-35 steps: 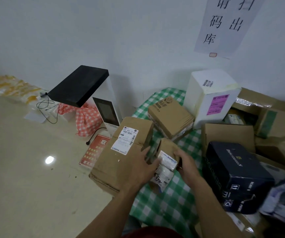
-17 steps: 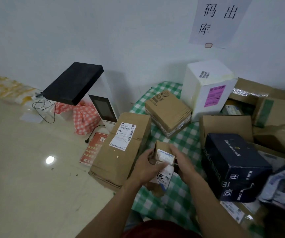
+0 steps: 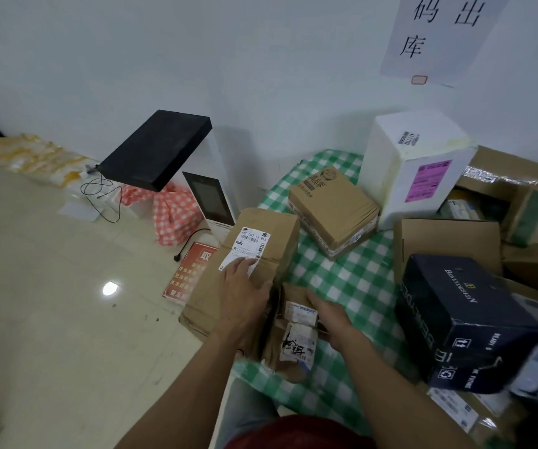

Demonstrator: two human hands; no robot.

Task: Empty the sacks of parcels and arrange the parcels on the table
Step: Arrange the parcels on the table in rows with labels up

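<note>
On the table's green checked cloth lie many parcels. My left hand rests flat, fingers straight, on top of a long brown carton with a white label at the table's left edge. My right hand grips a small brown parcel with white labels, lying just right of that carton. Behind them sit a brown box and a tall white foam box with a pink label. A dark blue box stands to the right.
More cardboard boxes crowd the right side against the wall. Left of the table, on the tiled floor, stand a white kiosk with a black top, a red checked bag, a red sign and yellow bags.
The small parcel has come down onto the cloth beside the long carton. My left hand has let go of it and moved onto the carton's top; my right hand still holds it.
</note>
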